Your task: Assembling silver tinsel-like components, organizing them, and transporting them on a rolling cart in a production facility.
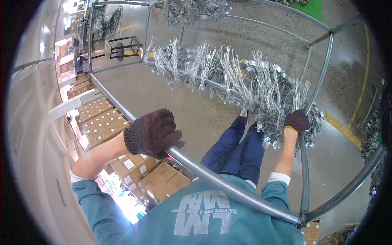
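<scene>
My left hand [153, 132], in a dark knitted work glove, is closed round the top rail [220, 179] of a metal tube rack, which passes in front of my chest. On the right, my right hand [297, 121] wears a similar dark glove and is closed on the rack's upright post [304, 175], close beside the hanging wires. Bundles of silver-grey wires [232, 75] with small connectors and white tags drape over a lower bar of the rack. My right fingers are partly hidden from above.
Stacked cardboard boxes [100, 122] stand to the left, beyond the rail. Another wire cluster [196, 10] hangs at the far side, and more wires [369, 141] hang at the right edge. A black wheeled frame [122, 48] stands far left. Yellow lines [343, 130] mark the floor.
</scene>
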The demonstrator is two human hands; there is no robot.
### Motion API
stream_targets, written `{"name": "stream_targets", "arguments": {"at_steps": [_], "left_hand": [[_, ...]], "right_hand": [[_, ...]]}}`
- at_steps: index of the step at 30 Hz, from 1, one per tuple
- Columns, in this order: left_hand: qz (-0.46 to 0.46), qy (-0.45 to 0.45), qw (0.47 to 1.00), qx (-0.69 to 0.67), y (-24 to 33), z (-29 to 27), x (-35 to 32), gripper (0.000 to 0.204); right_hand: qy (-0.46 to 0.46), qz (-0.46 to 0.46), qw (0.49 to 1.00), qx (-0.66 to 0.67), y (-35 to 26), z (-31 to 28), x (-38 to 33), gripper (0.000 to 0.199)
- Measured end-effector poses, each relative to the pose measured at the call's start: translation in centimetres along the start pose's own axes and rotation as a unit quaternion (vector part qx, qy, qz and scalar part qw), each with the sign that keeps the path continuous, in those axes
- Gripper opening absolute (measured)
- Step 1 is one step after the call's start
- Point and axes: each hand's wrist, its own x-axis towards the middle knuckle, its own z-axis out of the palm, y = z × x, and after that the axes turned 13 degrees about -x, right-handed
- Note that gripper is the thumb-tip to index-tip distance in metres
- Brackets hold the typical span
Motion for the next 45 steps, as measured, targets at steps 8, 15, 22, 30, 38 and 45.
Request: {"name": "stream_targets", "arguments": {"at_steps": [8, 15, 22, 30, 38, 45], "left_hand": [[-0.002, -0.005, 1.000, 0.008, 0.3, -0.2, -0.3, 0.050], [-0.027, -0.024, 0.999, 0.005, 0.7, 0.3, -0.1, 0.047], [-0.015, -0.031, 0.999, 0.023, 0.5, -0.3, 0.2, 0.049], [-0.004, -0.032, 0.999, 0.015, 0.6, -0.1, 0.6, 0.048], [-0.007, -0.007, 0.999, 0.048, 0.7, 0.4, 0.4, 0.042], [-0.006, -0.011, 0.999, 0.030, 0.4, 0.4, 0.2, 0.035]], "right_hand": [[-0.055, -0.017, 0.996, 0.072, -1.2, -0.8, 5.0, 0.033], [0.005, -0.010, 0.998, -0.059, -3.7, 4.3, 6.2, 0.016], [0.005, -0.113, 0.973, -0.202, -6.5, 6.4, 9.2, 0.026], [-0.069, -0.101, 0.984, -0.130, -5.8, 3.2, 10.2, 0.030], [-0.076, -0.181, 0.980, 0.020, -4.3, 3.0, 14.1, 0.038], [-0.143, -0.142, 0.971, 0.127, -4.0, 6.4, 16.6, 0.057]]}}
